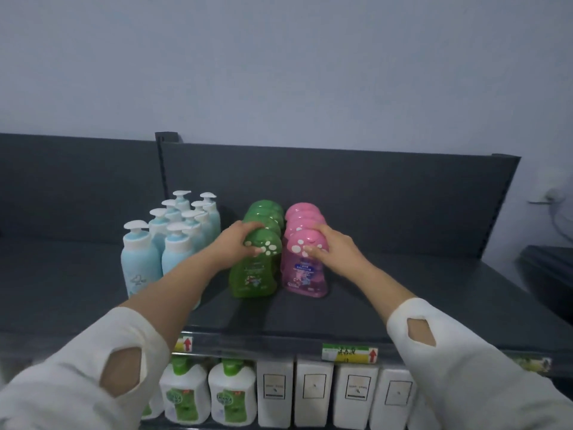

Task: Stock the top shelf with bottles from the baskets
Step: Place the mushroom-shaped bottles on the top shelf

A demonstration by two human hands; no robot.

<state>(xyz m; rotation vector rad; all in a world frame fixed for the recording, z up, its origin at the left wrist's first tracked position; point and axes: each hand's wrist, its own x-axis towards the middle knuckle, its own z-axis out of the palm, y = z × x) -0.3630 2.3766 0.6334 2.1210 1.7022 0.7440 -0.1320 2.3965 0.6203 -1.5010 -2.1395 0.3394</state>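
On the dark grey top shelf (387, 305) stand two rows of paw-print bottles. My left hand (240, 240) grips the cap of the front green bottle (254, 277), which heads a row of several green bottles (266, 212). My right hand (333, 246) grips the cap of the front pink bottle (302, 280), in front of several pink bottles (305, 214). Both front bottles stand upright on the shelf, side by side. No basket is in view.
Several light blue pump bottles (173, 240) stand in a cluster left of the green row, close to my left forearm. Below the shelf edge with price tags (348, 352) are white and green pump bottles (232, 392) and white boxy bottles (313, 395). A dark back panel (372, 193) closes the shelf.
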